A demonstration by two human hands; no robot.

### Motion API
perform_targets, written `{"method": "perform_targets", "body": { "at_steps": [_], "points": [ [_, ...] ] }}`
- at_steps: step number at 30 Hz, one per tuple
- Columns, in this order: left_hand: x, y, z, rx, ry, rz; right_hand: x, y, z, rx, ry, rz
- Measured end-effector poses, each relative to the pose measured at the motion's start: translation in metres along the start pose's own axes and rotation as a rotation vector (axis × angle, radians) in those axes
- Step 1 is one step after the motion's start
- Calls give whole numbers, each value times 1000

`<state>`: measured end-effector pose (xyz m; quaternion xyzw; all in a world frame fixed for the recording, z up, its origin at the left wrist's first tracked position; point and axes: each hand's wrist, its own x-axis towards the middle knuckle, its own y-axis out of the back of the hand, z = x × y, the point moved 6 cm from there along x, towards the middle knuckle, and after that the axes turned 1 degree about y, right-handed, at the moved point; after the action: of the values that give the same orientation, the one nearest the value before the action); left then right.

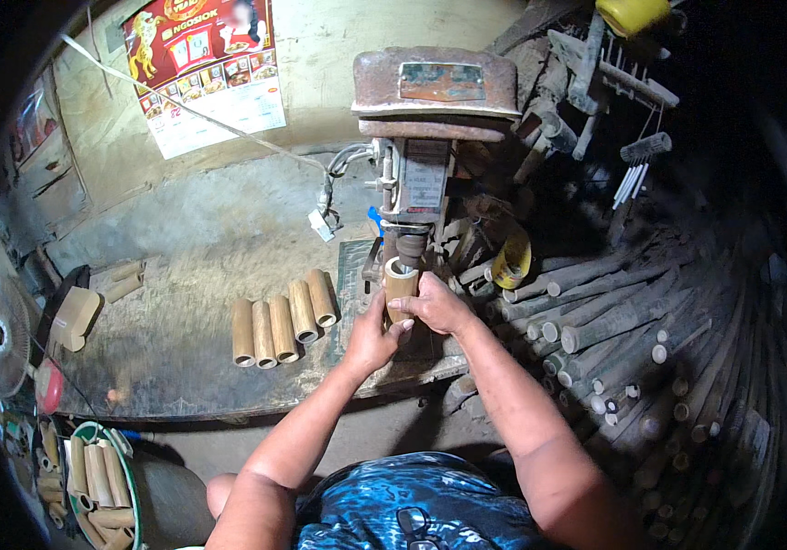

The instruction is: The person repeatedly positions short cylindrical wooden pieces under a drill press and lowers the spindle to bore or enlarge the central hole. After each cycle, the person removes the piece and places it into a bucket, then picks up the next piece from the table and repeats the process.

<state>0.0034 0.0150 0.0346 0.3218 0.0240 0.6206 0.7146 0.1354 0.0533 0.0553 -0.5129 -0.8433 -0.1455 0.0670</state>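
1. The fingers of the right hand (437,307) are wrapped around the right side of an upright bamboo tube (400,286), holding it firmly.
2. The left hand (372,337) grips the same tube from the lower left, its fingers curled against the tube's base and touching the right hand.
3. The bamboo tube stands upright, its open top directly under the spindle of a rusty drill press (426,137), at the back right of the surface (174,348).
4. The tube rests on the press's small work plate, with both hands steadying it there.
5. Just to the left of the hands, four cut bamboo tubes (282,323) lie side by side in a row on the dusty surface, open ends towards the person.
6. Further left on the surface lie a few more short bamboo pieces (91,302), well apart from the row.
7. To the right of the press, a large stack of long bamboo poles (632,339) lies with cut ends facing the person.
8. A roll of yellow tape (511,259) sits between the press and the poles.
9. Below the surface at the lower left, a green-rimmed basket (128,467) holds more cut bamboo tubes.
10. A fan (0,332) stands at the far left, and a red calendar poster (206,69) hangs on the wall behind.
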Motion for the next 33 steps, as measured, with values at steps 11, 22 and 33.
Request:
{"method": "perform_targets", "body": {
  "at_steps": [11, 22, 33],
  "points": [
    [-43, -40, -38, 35, 68, -190, -45, -13, 46, 3, -133, 157],
    [-179, -3, -139, -764, 559, -438, -189, 4, 131, 1076, -643, 790],
    [-232, -4, -180, -779, 716, -344, -223, -5, 149, 1499, -558, 794]
  ]
}}
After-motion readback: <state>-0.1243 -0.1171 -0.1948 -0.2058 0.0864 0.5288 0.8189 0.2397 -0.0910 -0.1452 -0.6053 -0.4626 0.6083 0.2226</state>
